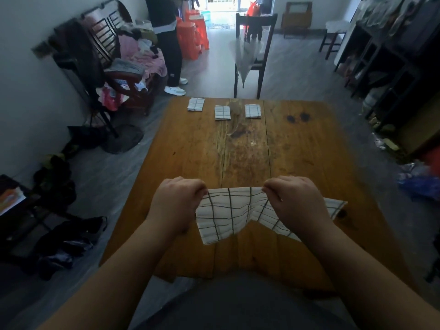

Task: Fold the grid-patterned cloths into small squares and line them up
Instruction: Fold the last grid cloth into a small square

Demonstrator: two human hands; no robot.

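A white cloth with a dark grid (228,210) hangs slightly above the near part of the wooden table (297,148). My left hand (177,202) pinches its upper left edge and my right hand (296,198) pinches the upper edge further right. The cloth sags between them and its right end (335,207) trails past my right wrist. Three folded grid cloths lie in a row near the far edge: one at the left (196,104), one in the middle (222,112), one at the right (252,111).
A dark wooden chair (252,53) stands behind the table's far edge. A person (166,44) stands at the far left by a cluttered bench (128,67). Orange stools (192,36) are beyond. Dark shelves (390,67) line the right; clothes litter the floor at the left.
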